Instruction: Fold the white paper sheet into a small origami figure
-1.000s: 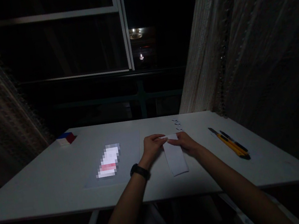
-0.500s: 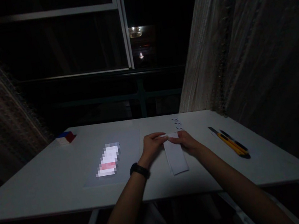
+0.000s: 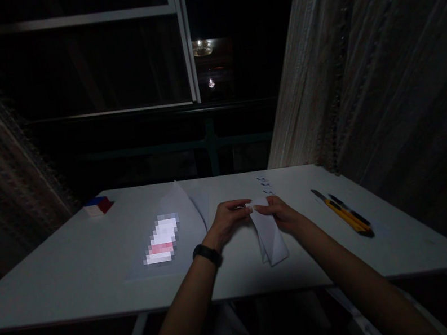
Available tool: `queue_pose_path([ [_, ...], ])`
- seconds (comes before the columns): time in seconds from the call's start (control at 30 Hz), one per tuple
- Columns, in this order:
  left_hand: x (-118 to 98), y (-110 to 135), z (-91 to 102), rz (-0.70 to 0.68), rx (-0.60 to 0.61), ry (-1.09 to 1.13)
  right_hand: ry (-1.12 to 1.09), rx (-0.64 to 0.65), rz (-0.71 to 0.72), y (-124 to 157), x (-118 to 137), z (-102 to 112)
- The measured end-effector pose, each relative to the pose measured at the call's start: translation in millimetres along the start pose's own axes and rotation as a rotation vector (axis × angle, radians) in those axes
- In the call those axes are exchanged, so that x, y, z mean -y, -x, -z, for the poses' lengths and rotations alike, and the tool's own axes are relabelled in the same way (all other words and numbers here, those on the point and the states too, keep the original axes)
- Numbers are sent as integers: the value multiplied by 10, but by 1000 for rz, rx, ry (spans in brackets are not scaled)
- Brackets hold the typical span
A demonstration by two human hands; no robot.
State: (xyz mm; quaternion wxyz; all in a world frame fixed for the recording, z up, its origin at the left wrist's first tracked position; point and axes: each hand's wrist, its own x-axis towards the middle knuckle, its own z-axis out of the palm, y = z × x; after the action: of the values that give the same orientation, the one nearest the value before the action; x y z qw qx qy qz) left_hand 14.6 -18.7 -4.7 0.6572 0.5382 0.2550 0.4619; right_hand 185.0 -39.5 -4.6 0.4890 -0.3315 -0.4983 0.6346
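Observation:
A narrow folded sheet of white paper [image 3: 270, 237] is held above the front middle of the white table, its lower end splayed into layers. My left hand [image 3: 230, 220], with a dark band on its wrist, pinches the paper's upper left corner. Gripping its upper right side, my right hand [image 3: 280, 212] lays its thumb across the front of the paper. Both thumbs come close together at the top edge. The fingers behind the paper are partly hidden.
Left of my hands, white sheets [image 3: 187, 208] lie under a bright blurred-out rectangle [image 3: 161, 241]; one corner curls up. A colourful block [image 3: 98, 205] sits far left. Small dark-marked pieces [image 3: 266, 185] lie behind my hands. A yellow cutter [image 3: 345, 215] and black pen [image 3: 348, 208] lie right.
The folded paper's lower end has swung slightly right and twisted, its layers spreading apart. On the left, a corner of the top sheet has lifted and curled. Both hands stay nearly in place.

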Motion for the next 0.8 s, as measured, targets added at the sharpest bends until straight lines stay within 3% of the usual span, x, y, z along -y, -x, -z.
queue_pose_path([
  [0.8, -8, 4, 22, 23, -11, 26, -4, -11, 55, -1, -17, -25],
])
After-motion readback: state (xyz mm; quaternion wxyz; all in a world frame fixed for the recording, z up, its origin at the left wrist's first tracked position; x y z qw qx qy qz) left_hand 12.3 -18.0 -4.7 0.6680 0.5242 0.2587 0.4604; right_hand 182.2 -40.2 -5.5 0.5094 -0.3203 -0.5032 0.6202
